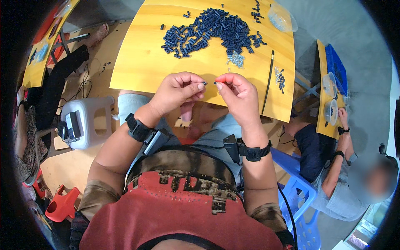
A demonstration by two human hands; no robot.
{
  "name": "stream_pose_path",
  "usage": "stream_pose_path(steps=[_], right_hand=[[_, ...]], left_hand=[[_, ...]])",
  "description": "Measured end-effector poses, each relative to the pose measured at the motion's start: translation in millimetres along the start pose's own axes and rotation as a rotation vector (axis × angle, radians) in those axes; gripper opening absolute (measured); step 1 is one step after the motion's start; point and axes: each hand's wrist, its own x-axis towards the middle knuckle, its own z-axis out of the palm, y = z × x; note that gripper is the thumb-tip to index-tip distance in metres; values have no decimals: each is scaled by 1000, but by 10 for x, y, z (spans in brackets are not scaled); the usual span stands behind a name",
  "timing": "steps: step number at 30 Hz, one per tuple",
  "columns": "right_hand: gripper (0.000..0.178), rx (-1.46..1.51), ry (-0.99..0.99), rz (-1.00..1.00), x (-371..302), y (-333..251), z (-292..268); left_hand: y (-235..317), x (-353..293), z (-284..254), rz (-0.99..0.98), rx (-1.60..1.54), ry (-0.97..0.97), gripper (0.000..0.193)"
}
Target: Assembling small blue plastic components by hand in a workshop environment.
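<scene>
Both my hands are raised over the near edge of the yellow table, fingertips facing each other across a small gap. My left hand (180, 92) is closed in a pinch between thumb and forefinger. A tiny dark piece (205, 83) shows at its tips, too small to name. Facing it, my right hand (240, 95) also pinches a tiny dark piece (215, 83), its kind unclear. Beyond the hands lies a small heap of silvery parts (236, 59), and behind that a large pile of short black cylindrical parts (208, 31).
On the yellow table (139, 62), a thin black rod (268, 81) lies beside a small cluster of dark and silvery pieces (280, 79). A clear plastic bowl (281, 18) stands at the far right corner. Co-workers sit left and right; a blue chair (298, 187) is close on my right.
</scene>
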Motion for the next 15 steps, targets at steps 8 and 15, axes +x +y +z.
stream_pose_path(steps=[8, 15], right_hand=[[7, -171, -31, -112, -174, -126, 11], [9, -140, -34, -161, -293, -156, -54]], left_hand=[[106, -184, 197, 43, 131, -14, 17], [193, -270, 296, -82, 151, -63, 13]])
